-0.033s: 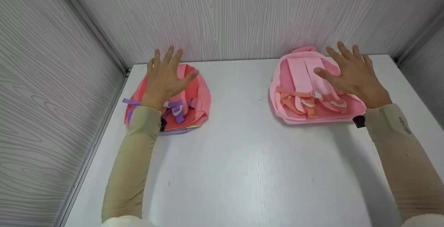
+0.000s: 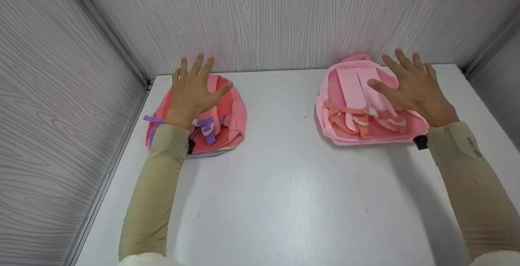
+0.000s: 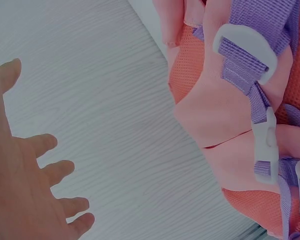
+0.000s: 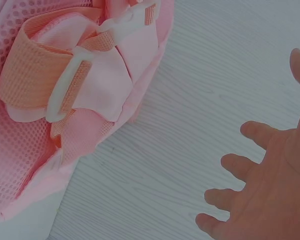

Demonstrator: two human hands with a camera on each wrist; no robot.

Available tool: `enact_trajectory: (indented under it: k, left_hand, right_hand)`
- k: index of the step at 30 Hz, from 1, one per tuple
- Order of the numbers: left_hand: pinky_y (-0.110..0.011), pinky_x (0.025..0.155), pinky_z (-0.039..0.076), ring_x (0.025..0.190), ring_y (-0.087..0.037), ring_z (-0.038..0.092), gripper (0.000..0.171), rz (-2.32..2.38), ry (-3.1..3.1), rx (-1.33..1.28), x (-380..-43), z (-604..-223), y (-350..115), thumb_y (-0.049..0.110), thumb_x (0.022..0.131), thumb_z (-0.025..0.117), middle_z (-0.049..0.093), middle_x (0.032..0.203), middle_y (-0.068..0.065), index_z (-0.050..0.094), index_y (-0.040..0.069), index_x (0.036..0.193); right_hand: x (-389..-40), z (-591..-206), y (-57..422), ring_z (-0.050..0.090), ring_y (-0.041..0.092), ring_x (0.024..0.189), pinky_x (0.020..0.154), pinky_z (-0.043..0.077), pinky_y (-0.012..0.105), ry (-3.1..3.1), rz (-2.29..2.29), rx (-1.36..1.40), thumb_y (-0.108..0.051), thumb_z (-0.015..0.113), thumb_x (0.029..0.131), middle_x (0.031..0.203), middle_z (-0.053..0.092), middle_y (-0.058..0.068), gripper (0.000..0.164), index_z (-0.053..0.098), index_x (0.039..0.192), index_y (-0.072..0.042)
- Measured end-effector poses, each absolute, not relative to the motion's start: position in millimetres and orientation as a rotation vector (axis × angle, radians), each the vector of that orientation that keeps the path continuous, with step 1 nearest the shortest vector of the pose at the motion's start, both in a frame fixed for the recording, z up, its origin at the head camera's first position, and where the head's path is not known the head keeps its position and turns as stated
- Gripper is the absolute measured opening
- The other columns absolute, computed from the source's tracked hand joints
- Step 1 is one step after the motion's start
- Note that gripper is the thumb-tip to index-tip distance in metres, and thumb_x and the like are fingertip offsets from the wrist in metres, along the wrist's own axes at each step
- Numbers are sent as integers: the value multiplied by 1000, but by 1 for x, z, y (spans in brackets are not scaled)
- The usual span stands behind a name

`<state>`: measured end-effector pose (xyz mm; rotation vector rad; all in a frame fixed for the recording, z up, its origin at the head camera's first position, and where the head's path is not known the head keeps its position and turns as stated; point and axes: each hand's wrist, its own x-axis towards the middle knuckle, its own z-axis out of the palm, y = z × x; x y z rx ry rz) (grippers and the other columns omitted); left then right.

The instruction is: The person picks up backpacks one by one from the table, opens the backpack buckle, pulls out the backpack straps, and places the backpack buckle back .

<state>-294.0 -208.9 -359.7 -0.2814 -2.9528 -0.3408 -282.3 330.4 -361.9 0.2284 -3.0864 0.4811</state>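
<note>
Two small backpacks lie strap side up on a white table. The left one, a coral-pink backpack (image 2: 237, 115) with purple straps (image 2: 208, 130), is partly hidden by my left hand (image 2: 193, 91), which hovers over it with fingers spread. In the left wrist view that backpack's white buckle (image 3: 265, 145) and mesh show up close, apart from the fingers. On the right is a light pink backpack (image 2: 351, 87) with orange straps (image 2: 353, 115). My right hand (image 2: 414, 89) hangs above its right side, fingers spread, holding nothing. The right wrist view shows its mesh back and a pale strap slider (image 4: 67, 87).
The white table (image 2: 276, 184) runs between and in front of the backpacks. A grey wood-grain panel (image 2: 276, 22) rises behind its far edge, and another side panel (image 2: 61, 115) stands at the left. A further panel (image 2: 497, 79) borders the right.
</note>
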Motion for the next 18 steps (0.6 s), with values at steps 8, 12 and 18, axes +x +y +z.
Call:
enact_trajectory:
  k: [8,12,18]
  left_hand:
    - [-66,131,6,164,-49,3,97,-349,-2958,-274,-290,-360,-207,79,98,43,13,180,-13,20,22,172]
    - [-67,130,9,164,-50,8,95,-375,-2936,-303,-289,-361,-199,76,98,44,18,179,-14,24,20,172]
    - [-67,129,13,162,-50,17,91,-431,-2891,-366,-284,-367,-183,72,100,46,25,177,-14,27,18,171]
  right_hand:
    - [-281,-361,335,-9,54,161,124,-9,75,-3038,524,240,-75,37,103,179,-2,18,93,15,173,-17]
    - [-279,-359,342,0,57,161,125,-3,76,-2990,542,221,-71,37,105,178,7,23,90,21,171,-12]
    - [-272,-364,357,15,58,158,124,5,77,-2928,573,197,-67,39,107,175,18,28,87,28,168,-6]
